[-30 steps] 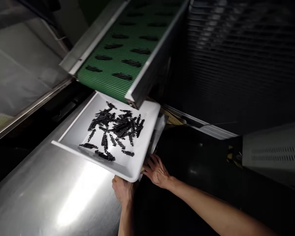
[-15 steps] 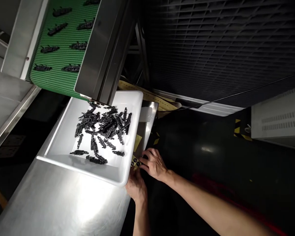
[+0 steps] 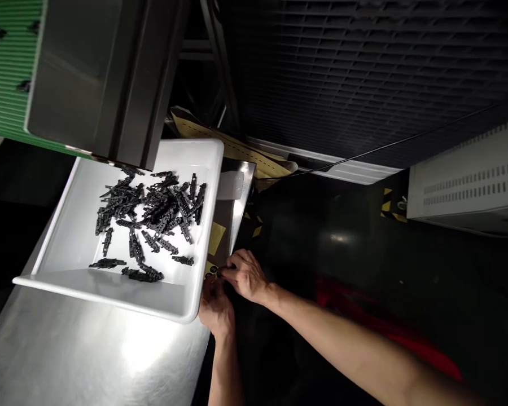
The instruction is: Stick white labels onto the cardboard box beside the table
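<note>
A white tray [image 3: 195, 194] holding several small black plastic parts [image 3: 150, 217] sits on a steel table [image 3: 88, 349], under the end of a green conveyor belt [image 3: 6, 67]. Just right of the tray's near corner lies a yellow sheet [image 3: 215, 237] with small black round dots [image 3: 213, 270] at its near end. My left hand [image 3: 215, 309] reaches up beside the tray corner and its fingers touch that end of the sheet. My right hand [image 3: 248, 276] comes in from the right, thumb and forefinger pinched together at the dots.
The conveyor's steel side wall [image 3: 101, 79] overhangs the tray's far end. Brown cardboard [image 3: 237, 148] lies behind the table. A dark slatted machine panel [image 3: 364, 73] and a white vented housing [image 3: 469, 186] stand to the right, above a dark floor with yellow-black markings [image 3: 387, 206].
The view has swung right, so the conveyor and tray sit further left. Both hands have come off the tray's corner and met at the yellow sheet with the dots.
</note>
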Action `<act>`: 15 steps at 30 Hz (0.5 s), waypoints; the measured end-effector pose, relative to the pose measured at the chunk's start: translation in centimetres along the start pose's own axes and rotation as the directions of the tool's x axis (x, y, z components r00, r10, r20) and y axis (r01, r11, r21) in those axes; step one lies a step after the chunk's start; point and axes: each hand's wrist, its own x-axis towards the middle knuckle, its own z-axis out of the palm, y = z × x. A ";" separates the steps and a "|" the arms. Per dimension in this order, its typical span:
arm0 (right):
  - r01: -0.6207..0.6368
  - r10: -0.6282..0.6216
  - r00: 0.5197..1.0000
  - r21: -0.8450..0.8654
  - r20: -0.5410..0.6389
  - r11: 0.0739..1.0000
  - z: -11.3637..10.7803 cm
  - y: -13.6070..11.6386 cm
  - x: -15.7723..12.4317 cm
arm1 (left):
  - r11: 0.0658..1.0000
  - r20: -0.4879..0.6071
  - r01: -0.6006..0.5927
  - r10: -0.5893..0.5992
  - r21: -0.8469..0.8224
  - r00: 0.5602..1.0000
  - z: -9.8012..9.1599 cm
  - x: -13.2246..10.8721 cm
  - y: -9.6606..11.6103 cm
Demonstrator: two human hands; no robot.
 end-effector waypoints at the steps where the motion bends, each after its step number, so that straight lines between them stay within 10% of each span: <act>1: -0.025 0.026 1.000 0.020 -0.009 0.999 0.1 -0.1 0.0 | 1.000 0.007 0.012 -0.012 -0.009 1.000 0.0 0.0 0.1; 7: -0.230 0.244 0.968 0.173 -0.061 0.958 0.0 -0.6 -1.1 | 0.998 -0.010 0.041 -0.041 -0.044 0.999 -0.1 0.0 0.0; 15: -0.552 0.589 0.806 0.419 0.050 0.720 1.0 -3.1 -1.4 | 0.988 0.025 -0.152 0.151 0.013 0.988 -0.2 -0.2 -0.4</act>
